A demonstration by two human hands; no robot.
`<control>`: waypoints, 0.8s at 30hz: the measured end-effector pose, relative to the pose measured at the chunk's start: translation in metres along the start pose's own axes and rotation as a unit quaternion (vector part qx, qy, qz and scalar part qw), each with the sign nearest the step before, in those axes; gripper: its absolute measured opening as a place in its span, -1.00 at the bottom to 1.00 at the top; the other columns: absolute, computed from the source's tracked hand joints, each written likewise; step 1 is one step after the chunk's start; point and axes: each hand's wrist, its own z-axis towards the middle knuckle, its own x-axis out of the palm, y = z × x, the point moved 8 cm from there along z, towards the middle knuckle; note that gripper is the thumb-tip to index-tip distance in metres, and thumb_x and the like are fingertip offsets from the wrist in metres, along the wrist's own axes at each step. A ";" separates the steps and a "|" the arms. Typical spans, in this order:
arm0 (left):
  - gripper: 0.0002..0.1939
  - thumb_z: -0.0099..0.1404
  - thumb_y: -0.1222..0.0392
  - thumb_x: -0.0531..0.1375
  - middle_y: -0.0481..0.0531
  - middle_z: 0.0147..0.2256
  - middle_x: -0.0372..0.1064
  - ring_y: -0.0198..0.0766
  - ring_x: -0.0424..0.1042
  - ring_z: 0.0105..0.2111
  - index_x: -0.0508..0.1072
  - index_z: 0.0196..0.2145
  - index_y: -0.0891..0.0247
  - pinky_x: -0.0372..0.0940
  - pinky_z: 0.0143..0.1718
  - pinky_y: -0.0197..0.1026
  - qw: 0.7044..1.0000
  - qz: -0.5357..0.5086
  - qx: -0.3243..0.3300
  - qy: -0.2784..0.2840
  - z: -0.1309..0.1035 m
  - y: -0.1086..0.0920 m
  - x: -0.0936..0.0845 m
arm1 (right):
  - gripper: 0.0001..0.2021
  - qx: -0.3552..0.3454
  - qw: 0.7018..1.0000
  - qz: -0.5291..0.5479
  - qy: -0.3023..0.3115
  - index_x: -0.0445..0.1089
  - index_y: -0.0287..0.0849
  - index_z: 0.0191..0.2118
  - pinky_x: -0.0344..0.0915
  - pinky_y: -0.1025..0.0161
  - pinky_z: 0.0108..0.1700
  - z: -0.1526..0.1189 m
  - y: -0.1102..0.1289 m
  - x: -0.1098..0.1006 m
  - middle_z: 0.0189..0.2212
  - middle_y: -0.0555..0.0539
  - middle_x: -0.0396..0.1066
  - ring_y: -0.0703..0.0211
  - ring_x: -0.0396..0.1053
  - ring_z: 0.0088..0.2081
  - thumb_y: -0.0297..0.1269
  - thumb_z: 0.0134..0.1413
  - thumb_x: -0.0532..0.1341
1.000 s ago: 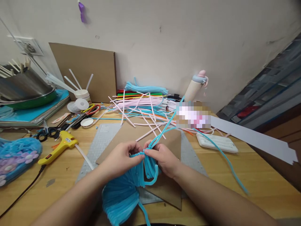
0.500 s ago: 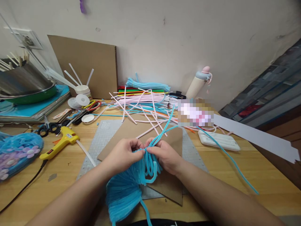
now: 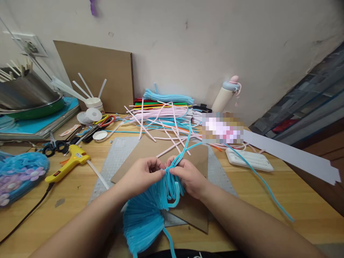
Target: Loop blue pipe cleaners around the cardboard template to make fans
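A blue pipe-cleaner bundle (image 3: 145, 222), made of many looped, fuzzy stems, hangs over the front of the brown cardboard (image 3: 196, 211). My left hand (image 3: 142, 175) pinches its gathered top from the left. From the right, my right hand (image 3: 189, 177) closes on the same gathered top, with its thumb beside the left thumb. Long blue stems (image 3: 185, 147) rise from between the hands toward the back. A curled stem end bends below my right hand, and one loose stem hangs at the bottom. The fingertips behind the bundle are partly hidden.
Pink, blue and coloured pipe cleaners (image 3: 161, 114) are heaped at the back. On the left lie a yellow glue gun (image 3: 67, 165), black scissors (image 3: 55, 146) and a flowered blue piece (image 3: 24, 175). A white power bank (image 3: 249, 160) and bottle (image 3: 225, 94) are on the right.
The upright blue stems have swung slightly left. The lower part of the bundle has shifted a little to the right. Both hands keep their grip in nearly the same place.
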 end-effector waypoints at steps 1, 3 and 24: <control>-0.86 0.07 0.18 0.13 -0.10 -0.56 0.24 -0.41 0.18 -0.54 0.36 -0.43 0.32 0.09 -0.52 -0.35 1.000 0.001 -0.001 -0.003 0.000 0.001 0.000 | -0.90 -0.006 1.000 -0.009 -0.003 0.26 -0.21 -0.43 0.09 0.35 -0.42 0.000 0.001 0.000 -0.56 0.07 0.20 0.32 0.14 -0.50 -0.42 -0.20 0.15; -0.86 0.07 0.18 0.13 -0.12 -0.57 0.22 -0.42 0.17 -0.56 0.36 -0.44 0.32 0.07 -0.54 -0.36 1.000 0.000 -0.003 -0.007 0.000 0.002 0.000 | -0.90 -0.016 0.999 -0.030 -0.005 0.25 -0.21 -0.44 0.07 0.36 -0.43 0.000 0.002 -0.001 -0.56 0.08 0.19 0.33 0.13 -0.51 -0.44 -0.22 0.13; -0.88 0.10 0.21 0.11 -0.07 -0.50 0.29 -0.40 0.23 -0.49 0.36 -0.41 0.31 0.14 -0.46 -0.35 0.999 0.013 0.041 -0.013 0.001 -0.004 0.000 | -0.95 -0.053 0.976 -0.212 -0.006 0.22 -0.19 -0.51 0.02 0.38 -0.51 -0.001 0.012 -0.001 -0.64 0.10 0.10 0.35 0.04 -0.56 -0.44 -0.22 0.11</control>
